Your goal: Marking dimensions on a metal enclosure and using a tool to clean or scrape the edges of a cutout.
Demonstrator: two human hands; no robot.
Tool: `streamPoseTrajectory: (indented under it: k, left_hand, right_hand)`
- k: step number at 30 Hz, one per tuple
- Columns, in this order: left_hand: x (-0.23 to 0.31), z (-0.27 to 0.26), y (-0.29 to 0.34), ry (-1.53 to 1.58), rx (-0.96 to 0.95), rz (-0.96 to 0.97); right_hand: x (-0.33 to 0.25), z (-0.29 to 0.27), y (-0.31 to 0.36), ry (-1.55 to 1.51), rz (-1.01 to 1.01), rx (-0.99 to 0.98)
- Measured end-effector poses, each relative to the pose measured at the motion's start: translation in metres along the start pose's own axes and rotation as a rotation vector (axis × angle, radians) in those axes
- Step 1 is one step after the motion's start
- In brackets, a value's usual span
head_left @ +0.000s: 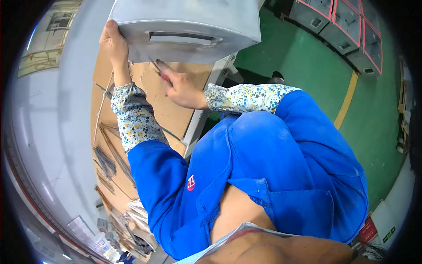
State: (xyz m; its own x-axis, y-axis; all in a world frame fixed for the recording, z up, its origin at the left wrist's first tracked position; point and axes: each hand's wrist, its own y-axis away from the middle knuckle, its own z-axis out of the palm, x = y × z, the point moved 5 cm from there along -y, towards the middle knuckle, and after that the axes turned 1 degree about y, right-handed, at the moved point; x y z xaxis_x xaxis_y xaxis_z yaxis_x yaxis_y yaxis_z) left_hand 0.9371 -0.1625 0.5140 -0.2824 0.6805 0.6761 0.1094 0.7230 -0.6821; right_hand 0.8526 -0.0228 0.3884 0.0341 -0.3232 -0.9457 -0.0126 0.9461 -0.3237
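Note:
A grey sheet-metal box [189, 13] with a long rectangular slot in its near face is tilted above the workbench, at the top of the view. My left hand [115, 46] grips the box's left edge, thumb up near the corner. My right hand [187, 91] is closed around a slim tool with a red handle [164, 77], its thin blade-like tip pointing toward the box's lower edge. The index finger lies along the tool. Whether the tip touches the metal, I cannot tell.
The brown-topped workbench [176, 119] carries small scraps, and bundles of thin rods [104, 163] lie along its left part. Several grey metal boxes with red-edged openings [347, 33] stand on the green floor at the upper right, near a yellow floor line [347, 100].

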Motion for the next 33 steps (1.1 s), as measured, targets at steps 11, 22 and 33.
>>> streamPoseTrajectory:
  k: [11, 22, 33]
  left_hand:
    - [0.001, -0.002, 0.003, -0.068, 0.03, -0.008]
    - [0.005, -0.004, 0.005, -0.153, 0.001, 0.013]
    - [0.008, 0.001, 0.005, -0.174, 0.002, 0.014]
  right_hand:
    - [0.003, -0.002, -0.008, -0.079, 0.02, 0.145]
    - [-0.027, 0.033, -0.024, -0.243, 0.007, 0.18]
    - [-0.038, 0.02, -0.03, -0.258, 0.055, 0.152]
